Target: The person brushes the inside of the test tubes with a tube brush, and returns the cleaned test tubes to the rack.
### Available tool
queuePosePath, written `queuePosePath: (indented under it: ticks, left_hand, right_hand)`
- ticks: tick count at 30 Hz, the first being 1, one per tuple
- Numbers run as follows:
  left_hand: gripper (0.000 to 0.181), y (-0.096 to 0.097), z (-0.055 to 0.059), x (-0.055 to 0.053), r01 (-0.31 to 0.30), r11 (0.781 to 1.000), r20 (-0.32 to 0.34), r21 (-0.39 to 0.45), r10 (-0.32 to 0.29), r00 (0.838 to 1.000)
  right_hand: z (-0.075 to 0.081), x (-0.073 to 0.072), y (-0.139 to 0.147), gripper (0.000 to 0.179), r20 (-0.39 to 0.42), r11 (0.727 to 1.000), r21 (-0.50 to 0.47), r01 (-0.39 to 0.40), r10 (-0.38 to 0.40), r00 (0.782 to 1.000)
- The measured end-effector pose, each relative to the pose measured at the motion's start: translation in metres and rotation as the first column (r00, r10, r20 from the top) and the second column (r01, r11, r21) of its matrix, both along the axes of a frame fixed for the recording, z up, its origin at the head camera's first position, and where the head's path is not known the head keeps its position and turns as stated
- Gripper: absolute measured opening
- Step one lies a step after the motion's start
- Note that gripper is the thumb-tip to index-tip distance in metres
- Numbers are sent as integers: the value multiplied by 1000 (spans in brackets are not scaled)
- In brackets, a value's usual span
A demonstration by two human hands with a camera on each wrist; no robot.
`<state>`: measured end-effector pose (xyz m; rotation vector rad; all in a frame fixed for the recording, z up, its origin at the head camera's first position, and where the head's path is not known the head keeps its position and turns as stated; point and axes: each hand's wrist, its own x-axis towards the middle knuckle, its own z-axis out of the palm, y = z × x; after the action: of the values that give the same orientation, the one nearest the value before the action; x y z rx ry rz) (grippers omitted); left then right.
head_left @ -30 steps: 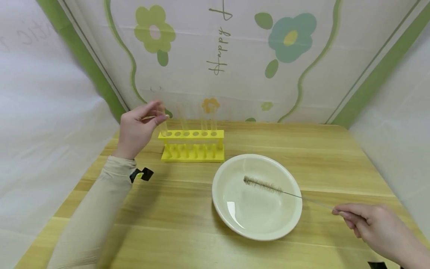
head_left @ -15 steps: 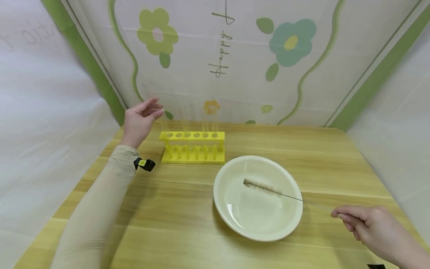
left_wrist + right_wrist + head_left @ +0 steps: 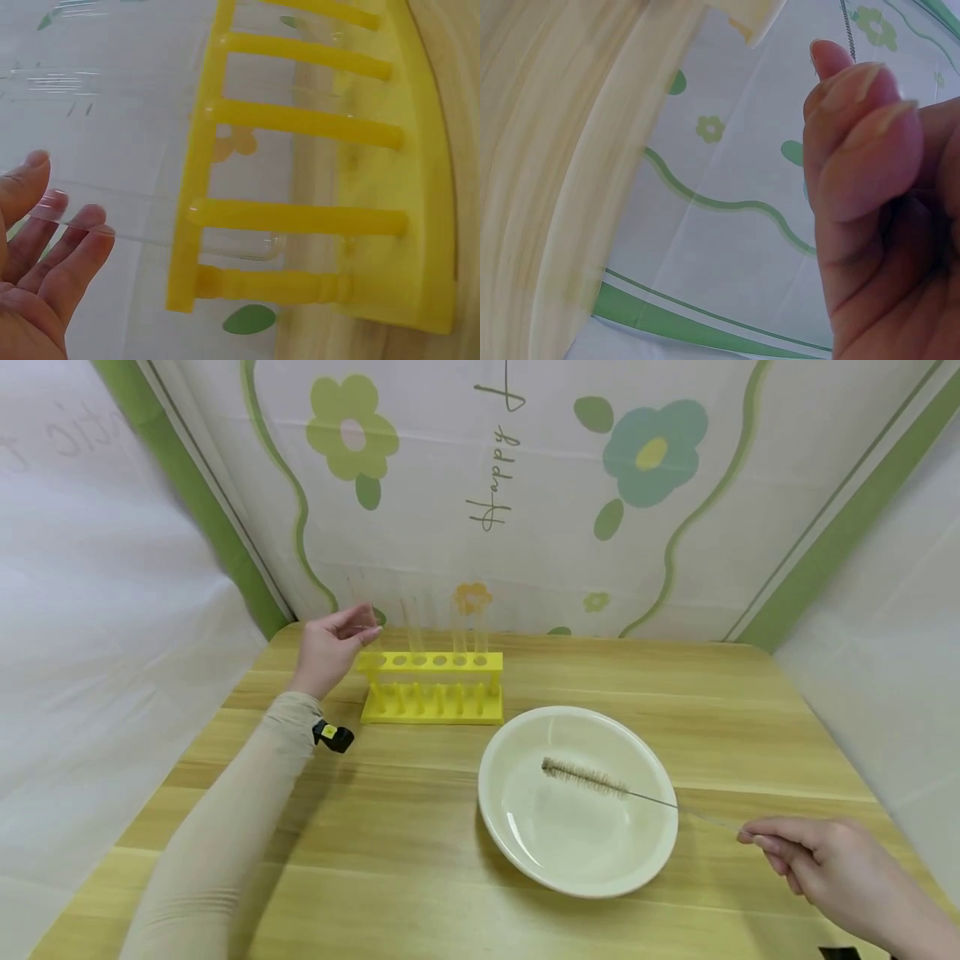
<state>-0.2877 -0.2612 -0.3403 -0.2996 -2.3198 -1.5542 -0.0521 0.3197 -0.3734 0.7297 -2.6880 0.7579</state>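
Observation:
My left hand point(image 3: 328, 652) pinches a clear glass test tube point(image 3: 244, 244) between thumb and fingertips. In the left wrist view the tube passes through the end hole of the yellow test tube rack's top bar point(image 3: 184, 255), its rounded bottom below the bar and above the base. Seen from the head, this is the rack's point(image 3: 431, 714) leftmost hole. My right hand point(image 3: 840, 868) pinches the thin wire handle of a test tube brush point(image 3: 585, 777). The bristles are over the inside of a cream bowl point(image 3: 577, 881), and the wire crosses its right rim.
Three more clear test tubes stand in the rack, one near its middle, slightly tilted, and two at its right end, such as this tube point(image 3: 482, 631). The wooden table point(image 3: 420, 827) ends at a flower-printed cloth wall point(image 3: 540, 560) behind the rack.
The left hand lifts slightly left with the tube, then moves right and down, so the tube goes lower into the rack's leftmost hole. The right hand and brush stay nearly still.

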Motion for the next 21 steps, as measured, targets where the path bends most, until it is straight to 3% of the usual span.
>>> queuePosePath:
  ticks: [6,14,21]
  left_hand:
    - [44,-1,-13,-4,-15,999,-3,-42,15,1000]
    - [45,-2,-28,-7,7,1000,81,-28,-4,997]
    - [43,-2,-36,-9,-3,999,41,-47,5,999]
  right_hand:
    - [-2,-1,-1,28,-11,1000,-12,-14,14,1000]
    - [-8,-2,-1,31,6,1000,-17,-17,17,1000]
    - [-13,-5,-1,32,-2,999,-28,-31,31,1000]
